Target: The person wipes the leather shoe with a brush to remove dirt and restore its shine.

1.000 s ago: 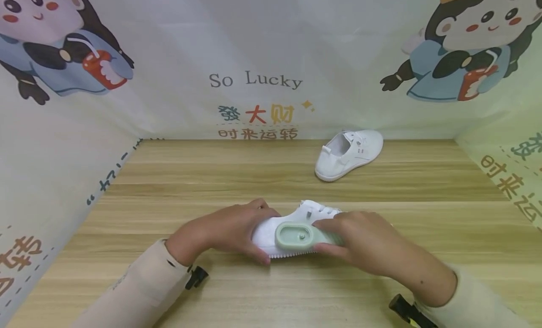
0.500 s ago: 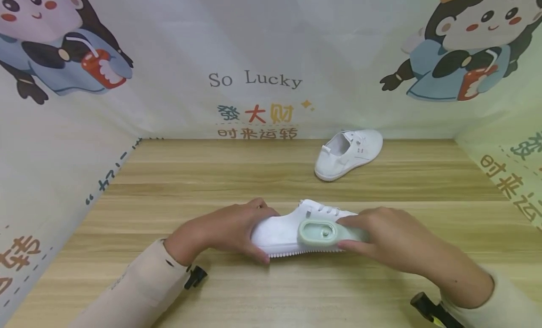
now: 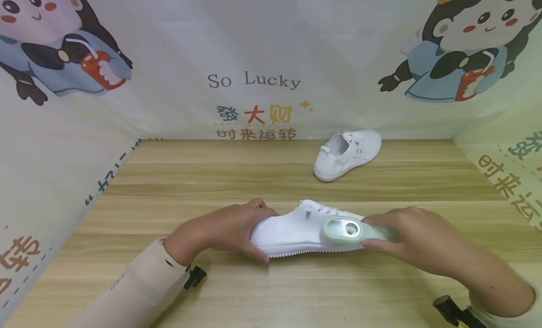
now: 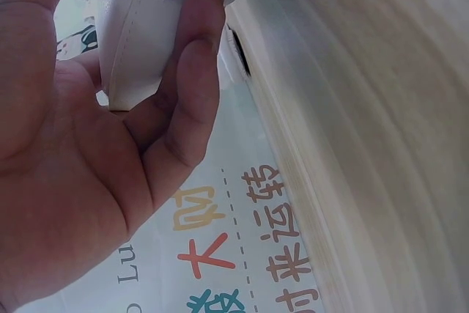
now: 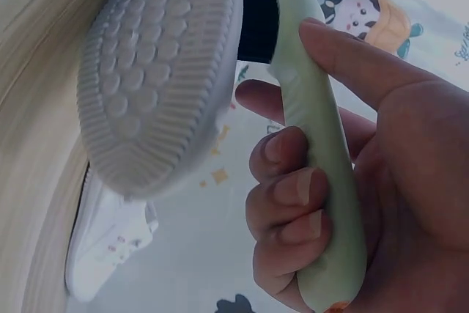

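A white shoe [image 3: 288, 234] is tipped toward me above the tabletop, its ridged sole edge low and its toe to the right. My left hand [image 3: 230, 231] grips it by the heel, thumb on the near side. In the right wrist view the studded sole [image 5: 146, 71] shows. My right hand [image 3: 419, 238] holds a pale green brush [image 3: 343, 230] by its handle [image 5: 330, 166], fingers wrapped around it. The brush's dark bristles [image 5: 258, 23] touch the side of the shoe near the toe.
A second white shoe [image 3: 347, 154] stands at the back of the wooden table [image 3: 211, 172], close to the printed backdrop [image 3: 178, 102]. Small black devices [image 3: 195, 277] are strapped at both wrists.
My right hand has drawn the brush to the right along the shoe's side, from nearer the heel toward the toe. The left hand and the shoe have stayed in place.
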### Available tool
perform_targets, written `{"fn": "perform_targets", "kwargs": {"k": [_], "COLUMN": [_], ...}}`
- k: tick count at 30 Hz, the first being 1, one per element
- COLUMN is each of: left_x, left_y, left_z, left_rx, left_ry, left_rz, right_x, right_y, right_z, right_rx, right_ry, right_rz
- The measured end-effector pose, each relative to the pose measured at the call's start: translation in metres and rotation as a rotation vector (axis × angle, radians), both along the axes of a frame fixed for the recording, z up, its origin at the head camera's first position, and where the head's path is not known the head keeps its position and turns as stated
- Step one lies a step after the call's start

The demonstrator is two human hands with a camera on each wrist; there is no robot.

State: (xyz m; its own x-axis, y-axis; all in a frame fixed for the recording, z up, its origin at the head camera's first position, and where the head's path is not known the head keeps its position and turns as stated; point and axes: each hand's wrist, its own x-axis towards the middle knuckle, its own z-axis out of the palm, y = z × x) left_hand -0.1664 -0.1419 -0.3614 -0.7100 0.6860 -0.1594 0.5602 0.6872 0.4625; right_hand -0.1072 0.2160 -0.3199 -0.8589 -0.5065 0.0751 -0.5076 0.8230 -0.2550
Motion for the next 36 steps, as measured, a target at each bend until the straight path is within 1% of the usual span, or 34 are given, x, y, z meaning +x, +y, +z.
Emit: {"fn": "perform_targets", "kwargs": {"k": [4, 7, 11, 14, 23, 29, 36], "left_x": [0.000, 0.000, 0.000, 0.000, 0.000, 0.001, 0.001], "left_y": [0.000, 0.000, 0.000, 0.000, 0.001, 0.001, 0.000], "left_z": [-0.001, -0.001, 0.000, 0.000, -0.002, -0.001, -0.001], "left_rx": [-0.003, -0.002, -0.002, -0.007, -0.016, -0.016, -0.016], "left_ry": [0.001, 0.011, 0.016, 0.015, 0.014, 0.012, 0.009], "left_rz": [0.001, -0.002, -0.005, -0.001, 0.000, -0.002, 0.000], "right_x": [0.002, 0.004, 0.005, 0.005, 0.007, 0.006, 0.003], "right_y": [0.009, 0.015, 0.021, 0.026, 0.043, 0.038, 0.024], "right_z": [0.000, 0.001, 0.002, 0.002, 0.003, 0.002, 0.000], "right_rx": [0.001, 0.001, -0.002, 0.002, 0.080, 0.035, -0.004], "right_ry": [0.023, 0.016, -0.026, -0.039, -0.076, -0.100, -0.078], "right_rz": [-0.016, -0.042, -0.074, -0.093, -0.157, -0.133, -0.082]}}
